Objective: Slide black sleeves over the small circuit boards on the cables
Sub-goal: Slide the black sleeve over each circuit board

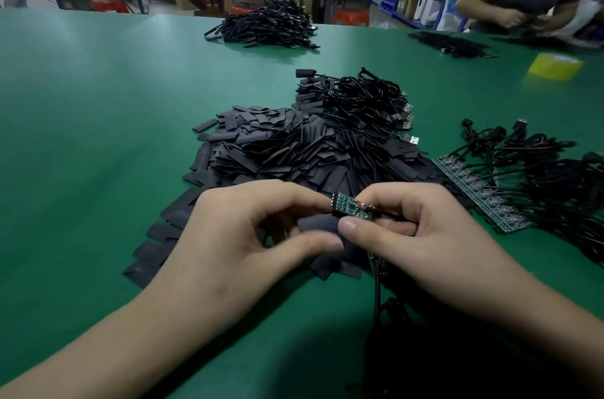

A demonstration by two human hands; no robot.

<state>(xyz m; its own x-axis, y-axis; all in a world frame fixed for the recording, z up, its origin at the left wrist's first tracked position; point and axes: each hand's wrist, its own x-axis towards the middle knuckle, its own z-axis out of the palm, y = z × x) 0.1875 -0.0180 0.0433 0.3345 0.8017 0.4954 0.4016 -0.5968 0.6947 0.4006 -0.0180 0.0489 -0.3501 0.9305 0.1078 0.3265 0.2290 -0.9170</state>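
Note:
My right hand [421, 235] pinches a small green circuit board [351, 206] between thumb and fingers, its black cable [376, 281] hanging down toward me. My left hand [242, 235] pinches a flat black sleeve [318, 226] just below and left of the board's free end. Sleeve and board touch or nearly touch; the board is bare. A large heap of loose black sleeves [287, 150] lies right behind both hands.
A row of bare boards on cables [480, 196] lies at the right on the green table [98, 137]. A bundle of USB cables [366, 101] sits behind the sleeve heap. More cable piles [268, 24] lie farther back, a yellow tape roll [555, 65] and another person's hands [523, 18] at far right.

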